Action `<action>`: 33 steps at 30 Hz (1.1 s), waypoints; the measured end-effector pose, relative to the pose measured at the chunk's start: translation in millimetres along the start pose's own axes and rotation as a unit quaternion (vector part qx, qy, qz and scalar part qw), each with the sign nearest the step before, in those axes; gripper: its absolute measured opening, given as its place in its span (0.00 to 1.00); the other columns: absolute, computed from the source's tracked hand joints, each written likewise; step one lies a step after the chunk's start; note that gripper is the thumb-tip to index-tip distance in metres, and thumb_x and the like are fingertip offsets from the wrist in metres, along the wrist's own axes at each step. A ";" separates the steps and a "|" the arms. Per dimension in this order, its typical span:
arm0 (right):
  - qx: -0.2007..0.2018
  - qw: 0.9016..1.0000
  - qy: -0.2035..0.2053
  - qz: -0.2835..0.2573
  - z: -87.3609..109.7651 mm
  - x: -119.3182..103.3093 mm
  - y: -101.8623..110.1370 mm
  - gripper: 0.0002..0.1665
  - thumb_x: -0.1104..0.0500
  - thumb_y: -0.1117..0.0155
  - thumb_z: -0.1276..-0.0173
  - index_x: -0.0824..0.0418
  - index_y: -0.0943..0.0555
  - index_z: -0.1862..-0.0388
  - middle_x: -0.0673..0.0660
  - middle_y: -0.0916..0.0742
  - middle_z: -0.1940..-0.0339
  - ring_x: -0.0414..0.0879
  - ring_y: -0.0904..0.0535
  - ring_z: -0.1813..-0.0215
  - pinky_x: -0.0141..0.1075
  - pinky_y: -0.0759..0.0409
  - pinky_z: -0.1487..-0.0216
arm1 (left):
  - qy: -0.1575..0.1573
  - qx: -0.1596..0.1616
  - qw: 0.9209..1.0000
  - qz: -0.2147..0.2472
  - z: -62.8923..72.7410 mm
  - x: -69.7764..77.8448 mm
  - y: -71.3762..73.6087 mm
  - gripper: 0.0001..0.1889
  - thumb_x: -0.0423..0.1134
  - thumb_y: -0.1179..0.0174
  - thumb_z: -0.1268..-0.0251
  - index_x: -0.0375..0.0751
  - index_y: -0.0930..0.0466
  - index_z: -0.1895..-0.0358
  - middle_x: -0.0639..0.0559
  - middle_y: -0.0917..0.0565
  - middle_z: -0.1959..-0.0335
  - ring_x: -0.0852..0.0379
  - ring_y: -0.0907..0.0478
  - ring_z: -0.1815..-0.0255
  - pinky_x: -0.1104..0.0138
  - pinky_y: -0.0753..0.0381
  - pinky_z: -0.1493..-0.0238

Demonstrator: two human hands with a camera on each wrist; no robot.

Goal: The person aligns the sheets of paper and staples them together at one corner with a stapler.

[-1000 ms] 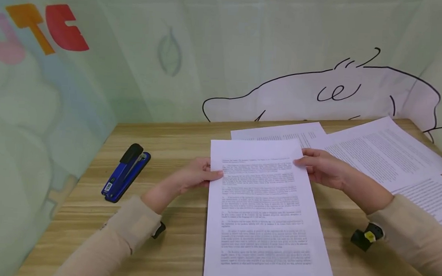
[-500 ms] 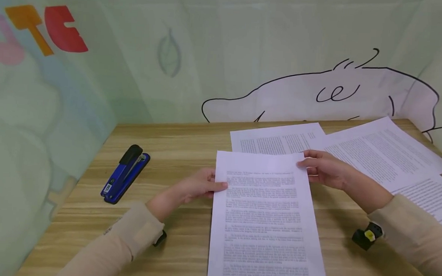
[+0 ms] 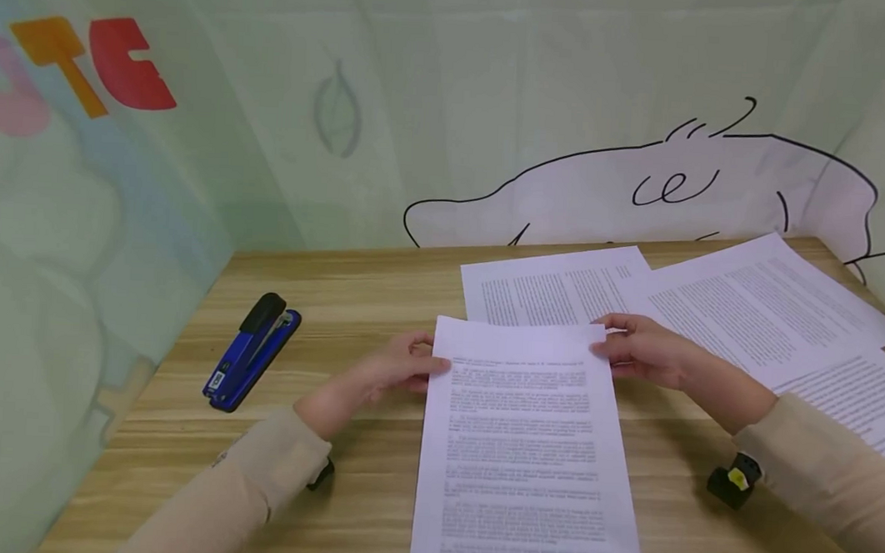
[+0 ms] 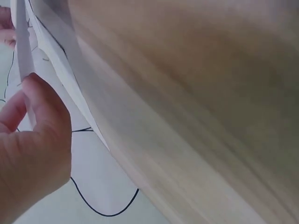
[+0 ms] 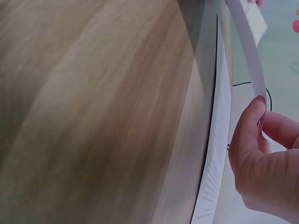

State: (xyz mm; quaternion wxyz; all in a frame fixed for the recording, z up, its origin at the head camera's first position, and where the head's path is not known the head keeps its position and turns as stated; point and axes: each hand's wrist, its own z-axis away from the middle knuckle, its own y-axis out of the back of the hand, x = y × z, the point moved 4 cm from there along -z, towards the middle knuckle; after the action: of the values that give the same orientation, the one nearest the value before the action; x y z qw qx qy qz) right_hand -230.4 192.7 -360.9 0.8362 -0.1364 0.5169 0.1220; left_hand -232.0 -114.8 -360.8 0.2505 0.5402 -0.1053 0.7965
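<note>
The left hand [image 3: 400,364] is pinching a printed page [image 3: 519,456] by its left side, a little nearer than the page's far left corner, with the thumb lying on the printed face. The right hand [image 3: 647,351] is pinching the same page close to its far right corner, the thumb again on the face and the fingers reaching behind. Both wrist views are showing the page's far end hanging above the tabletop [image 3: 351,293], apart from the wood; the near end is running out of the head view, so whether it is touching cannot be told.

A blue stapler [image 3: 252,354] is lying near the tabletop's left edge, its black cap pointing toward the far edge. Beyond the held page, a rear sheet [image 3: 550,289] is resting by the far edge. A corner sheet [image 3: 757,301] is lying at the far right corner, and a side sheet [image 3: 849,398] is lying nearer along the right edge, where the head view is cutting it off. Behind the far edge, a pale printed backdrop [image 3: 270,117] is hanging.
</note>
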 end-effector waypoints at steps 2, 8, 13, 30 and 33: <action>-0.005 1.000 -0.002 -0.001 -0.1 0.5 -2.1 0.14 0.68 0.42 0.35 0.63 0.32 0.52 0.55 0.18 0.62 0.46 0.20 0.63 0.38 0.19 0.59 | 0.004 0.017 1.000 -0.009 -0.7 3.1 2.2 0.18 0.29 0.44 0.36 0.28 0.33 0.45 0.41 0.17 0.60 0.58 0.20 0.68 0.70 0.20 0.67; -0.008 1.000 -0.009 0.006 -1.9 5.3 -5.1 0.16 0.68 0.42 0.35 0.64 0.33 0.51 0.56 0.18 0.62 0.47 0.21 0.63 0.38 0.19 0.60 | 0.011 0.053 0.998 -0.023 -5.6 3.0 4.2 0.17 0.29 0.43 0.36 0.29 0.30 0.46 0.42 0.17 0.63 0.57 0.20 0.69 0.70 0.20 0.68; -0.001 1.000 -0.008 0.015 -4.5 8.3 -6.1 0.17 0.69 0.41 0.36 0.65 0.34 0.51 0.56 0.19 0.64 0.47 0.21 0.64 0.38 0.19 0.60 | 0.025 0.073 0.997 -0.031 -10.3 -1.9 6.7 0.14 0.30 0.44 0.35 0.30 0.30 0.49 0.44 0.17 0.66 0.59 0.22 0.72 0.74 0.23 0.73; 0.027 0.997 -0.010 0.070 -9.0 11.6 -5.0 0.22 0.68 0.38 0.39 0.67 0.33 0.48 0.54 0.22 0.69 0.44 0.23 0.69 0.33 0.20 0.67 | 0.018 0.098 0.988 -0.117 -11.0 -3.9 8.1 0.15 0.27 0.43 0.38 0.30 0.30 0.48 0.44 0.23 0.71 0.58 0.27 0.76 0.73 0.26 0.75; 0.033 0.996 -0.011 0.077 -8.9 11.3 -2.2 0.23 0.67 0.38 0.39 0.68 0.34 0.46 0.54 0.21 0.70 0.44 0.24 0.70 0.33 0.20 0.67 | 0.022 0.102 0.987 -0.123 -11.0 -4.1 8.7 0.15 0.27 0.43 0.38 0.30 0.29 0.48 0.44 0.23 0.71 0.58 0.27 0.75 0.72 0.26 0.74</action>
State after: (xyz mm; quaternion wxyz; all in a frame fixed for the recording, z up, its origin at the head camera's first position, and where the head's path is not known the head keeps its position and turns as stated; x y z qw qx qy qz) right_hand -232.1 188.2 -374.6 0.8339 -0.0672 0.5207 0.1704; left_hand -244.1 -118.6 -368.0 0.2922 0.5541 0.0494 0.7779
